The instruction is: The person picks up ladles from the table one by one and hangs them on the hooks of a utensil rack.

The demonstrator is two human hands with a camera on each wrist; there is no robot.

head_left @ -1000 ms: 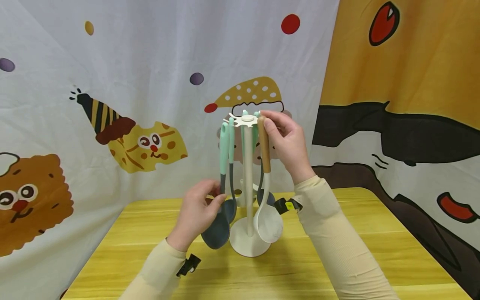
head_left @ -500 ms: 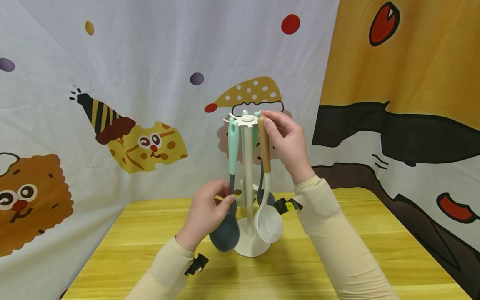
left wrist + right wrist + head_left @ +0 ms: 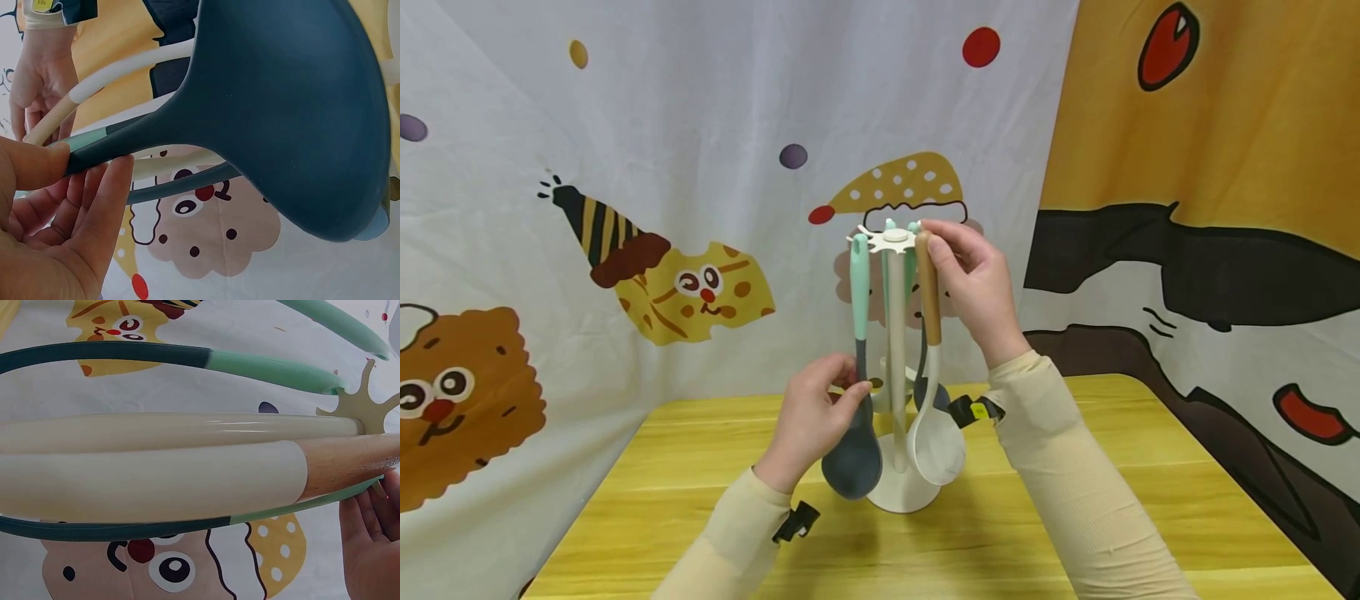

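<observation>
Left hand [image 3: 811,414] pinching dark spoon [image 3: 852,454] has shifted rightward to rack [image 3: 897,367]; right hand [image 3: 973,283] still grips wooden-handled ladle [image 3: 931,375].

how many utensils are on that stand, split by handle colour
mint-handled utensils: 3 in view, others may be hidden behind
wood-handled ladle: 1
total: 4 in view

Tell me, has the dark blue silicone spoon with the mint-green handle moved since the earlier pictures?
Yes. The dark blue spoon, pinched by the left hand, has shifted right toward the cream stand base, its handle now at the rack top.
</observation>
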